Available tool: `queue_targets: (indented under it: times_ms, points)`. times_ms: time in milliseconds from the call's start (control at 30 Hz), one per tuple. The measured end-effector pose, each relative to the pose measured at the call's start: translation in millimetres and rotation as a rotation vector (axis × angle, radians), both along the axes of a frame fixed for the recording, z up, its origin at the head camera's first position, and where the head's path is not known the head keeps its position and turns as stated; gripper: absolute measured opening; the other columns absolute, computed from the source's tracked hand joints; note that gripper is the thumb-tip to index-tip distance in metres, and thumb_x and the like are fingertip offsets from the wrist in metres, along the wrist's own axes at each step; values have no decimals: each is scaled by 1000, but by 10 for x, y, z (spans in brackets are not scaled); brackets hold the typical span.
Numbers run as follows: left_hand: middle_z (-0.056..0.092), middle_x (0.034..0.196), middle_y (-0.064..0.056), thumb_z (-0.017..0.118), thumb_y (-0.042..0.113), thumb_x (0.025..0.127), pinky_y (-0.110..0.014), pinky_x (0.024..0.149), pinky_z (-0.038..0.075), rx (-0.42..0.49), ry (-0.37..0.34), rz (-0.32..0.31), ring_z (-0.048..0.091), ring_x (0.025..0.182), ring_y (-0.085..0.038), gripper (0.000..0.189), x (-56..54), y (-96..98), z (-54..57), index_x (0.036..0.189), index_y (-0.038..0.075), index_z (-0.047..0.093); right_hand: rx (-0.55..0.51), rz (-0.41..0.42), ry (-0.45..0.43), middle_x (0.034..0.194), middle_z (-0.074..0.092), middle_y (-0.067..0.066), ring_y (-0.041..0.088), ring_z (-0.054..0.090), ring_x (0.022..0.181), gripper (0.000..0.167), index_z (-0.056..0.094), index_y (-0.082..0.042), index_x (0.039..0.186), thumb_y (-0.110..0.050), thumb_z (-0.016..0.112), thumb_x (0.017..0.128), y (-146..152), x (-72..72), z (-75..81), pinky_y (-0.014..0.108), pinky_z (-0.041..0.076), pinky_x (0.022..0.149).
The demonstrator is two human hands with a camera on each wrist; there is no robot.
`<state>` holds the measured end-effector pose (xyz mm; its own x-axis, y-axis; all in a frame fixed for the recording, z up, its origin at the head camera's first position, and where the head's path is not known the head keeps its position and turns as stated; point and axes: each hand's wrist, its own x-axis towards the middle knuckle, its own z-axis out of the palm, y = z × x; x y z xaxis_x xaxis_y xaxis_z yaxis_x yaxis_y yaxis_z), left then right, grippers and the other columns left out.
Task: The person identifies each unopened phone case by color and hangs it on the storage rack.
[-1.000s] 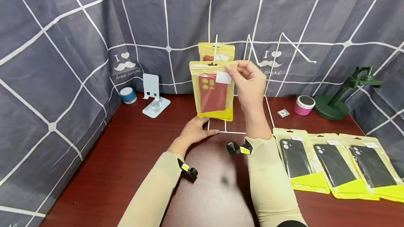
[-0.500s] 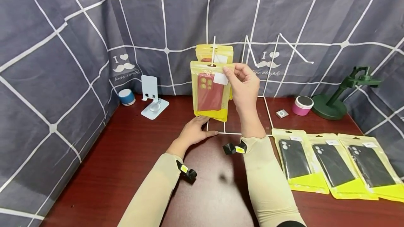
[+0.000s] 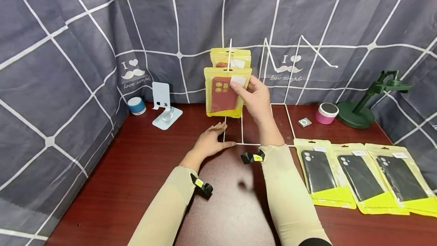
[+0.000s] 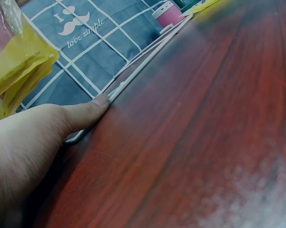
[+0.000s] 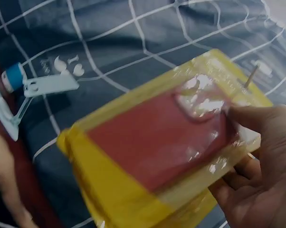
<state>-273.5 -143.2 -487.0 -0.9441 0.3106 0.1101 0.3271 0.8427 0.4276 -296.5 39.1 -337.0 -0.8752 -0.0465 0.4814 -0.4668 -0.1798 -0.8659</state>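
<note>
My right hand [image 3: 257,100] pinches the right edge of a yellow-edged clear bag holding a red phone case [image 3: 223,98], thumb in front near the white label. The left prong [image 3: 230,54] of a white wire rack [image 3: 250,144] passes through this bag's hang hole; its tip pokes out in the right wrist view [image 5: 251,76]. Behind it hangs a similar bagged red case [image 3: 216,57], mostly covered. Low at the rack's base, my left hand [image 3: 209,141] lies with fingers extended, its thumb [image 4: 93,108] touching the front wire in the left wrist view.
Several bagged black phone cases [image 3: 362,177] lie at the right. Two more rack prongs [image 3: 319,52] jut out right of the bags. A pink speaker [image 3: 326,114] and a green stand [image 3: 358,113] are back right; a pale-blue phone stand [image 3: 161,96] and blue speaker [image 3: 137,106] back left.
My right hand has pushed the front bag back and slightly left along the prong, which now goes through its hole. The left hand has stayed at the rack base.
</note>
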Motion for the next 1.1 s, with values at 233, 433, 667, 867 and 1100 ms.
queue_targets:
  times_ms: [233, 433, 667, 867, 1100]
  points:
    - [36, 160, -5, 58, 80, 81, -42, 121, 28, -7, 11, -4, 32, 148, -27, 99, -19, -13, -45, 154, 15, 43, 127, -20, -79, 109, 74, 16, 22, 73, 90, 38, 71, -4, 119, -23, 80, 88, 21, -175, -250, 38, 62, 78]
    - [38, 159, -6, 59, 78, 82, -42, 120, 29, -17, 30, -15, 34, 147, -28, 97, -25, -13, -30, 153, 14, 45, 145, -41, -96, 107, 75, 16, 18, 73, 89, 38, 72, -2, 118, -23, 81, 88, 44, -270, -369, 33, 61, 76]
    - [39, 158, -6, 58, 80, 82, -39, 121, 27, -27, 55, -25, 32, 148, -23, 98, -55, -14, -39, 152, 12, 46, 157, -141, -53, 92, 77, 8, 13, 71, 80, 33, 76, -6, 106, -31, 83, 85, 54, -304, -404, 26, 58, 67]
    - [40, 158, -5, 59, 80, 81, -38, 121, 26, -31, 58, -25, 32, 148, -22, 98, -69, -16, -46, 152, 13, 46, 165, -199, -64, 84, 77, 4, 13, 70, 71, 36, 76, -8, 97, -40, 83, 83, 66, -290, -394, 25, 57, 58]
    - [40, 158, -5, 59, 79, 82, -38, 122, 26, -33, 54, -30, 31, 148, -22, 98, -69, -14, -34, 152, 12, 46, 158, -170, -83, 87, 77, 6, 13, 71, 72, 34, 77, -7, 102, -36, 83, 85, 70, -295, -399, 26, 59, 60]
